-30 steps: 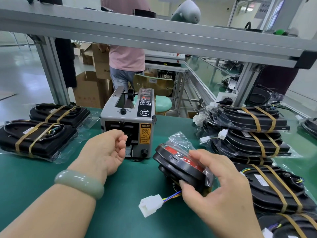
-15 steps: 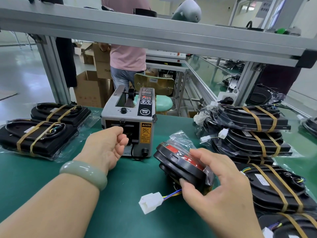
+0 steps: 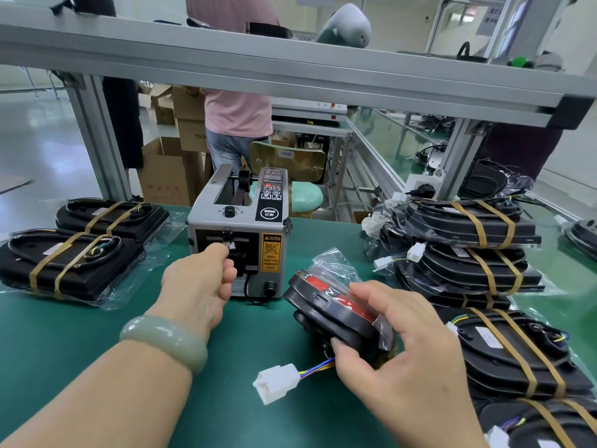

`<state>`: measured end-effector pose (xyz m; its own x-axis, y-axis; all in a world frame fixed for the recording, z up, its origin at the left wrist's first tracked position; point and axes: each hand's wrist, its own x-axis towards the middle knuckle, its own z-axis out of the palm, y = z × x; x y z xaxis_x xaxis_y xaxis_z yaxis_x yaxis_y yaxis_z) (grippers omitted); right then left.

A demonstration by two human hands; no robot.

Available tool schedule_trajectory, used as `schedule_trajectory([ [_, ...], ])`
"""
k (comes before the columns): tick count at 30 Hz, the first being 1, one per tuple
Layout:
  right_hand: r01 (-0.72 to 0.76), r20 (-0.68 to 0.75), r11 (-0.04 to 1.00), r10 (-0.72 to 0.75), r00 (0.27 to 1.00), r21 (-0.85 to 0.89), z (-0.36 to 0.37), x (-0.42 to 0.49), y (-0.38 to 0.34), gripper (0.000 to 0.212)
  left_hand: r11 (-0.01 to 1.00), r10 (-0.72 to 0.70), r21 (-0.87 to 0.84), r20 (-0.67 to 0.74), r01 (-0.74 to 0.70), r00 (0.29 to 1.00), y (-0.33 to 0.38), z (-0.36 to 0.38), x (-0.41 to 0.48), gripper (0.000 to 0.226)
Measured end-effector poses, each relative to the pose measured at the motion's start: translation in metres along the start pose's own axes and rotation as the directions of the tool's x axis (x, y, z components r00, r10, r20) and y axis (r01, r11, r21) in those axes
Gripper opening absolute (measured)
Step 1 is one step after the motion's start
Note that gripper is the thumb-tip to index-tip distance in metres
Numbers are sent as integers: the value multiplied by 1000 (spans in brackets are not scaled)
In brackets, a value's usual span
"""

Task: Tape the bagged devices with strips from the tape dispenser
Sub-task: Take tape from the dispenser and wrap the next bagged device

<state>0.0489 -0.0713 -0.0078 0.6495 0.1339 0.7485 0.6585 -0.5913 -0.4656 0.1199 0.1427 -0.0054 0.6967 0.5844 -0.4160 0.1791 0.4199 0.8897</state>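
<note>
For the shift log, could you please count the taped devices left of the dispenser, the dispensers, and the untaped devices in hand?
taped bagged devices: 2
tape dispenser: 1
untaped bagged device in the right hand: 1
Total: 4

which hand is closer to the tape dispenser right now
Left. The left hand is at the front outlet of the tape dispenser; the right hand sits nearer the camera and to the right, gripping the bagged device.

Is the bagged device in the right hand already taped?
No, the bagged device gripped by the right hand shows no tan strips across it, unlike the banded stack beside it.
</note>
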Motion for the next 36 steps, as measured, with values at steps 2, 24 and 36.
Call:
schedule_trajectory([
  [2, 0, 0, 1000, 0, 1000, 6, 0, 0, 0, 59, 999, 0, -38, 125, 5, 992, 1, -8, -18, 19],
  [24, 18, 9, 1000, -18, 1000, 2, 2, -1, -3, 50, 805, 383, 212, 528, -554, 758, -18, -28, -107, 15],
  [36, -8, -22, 999, 7, 1000, -45, 6, -3, -7, 49, 811, 402, 226, 454, -539, 795, -23, -22, -111, 19],
])
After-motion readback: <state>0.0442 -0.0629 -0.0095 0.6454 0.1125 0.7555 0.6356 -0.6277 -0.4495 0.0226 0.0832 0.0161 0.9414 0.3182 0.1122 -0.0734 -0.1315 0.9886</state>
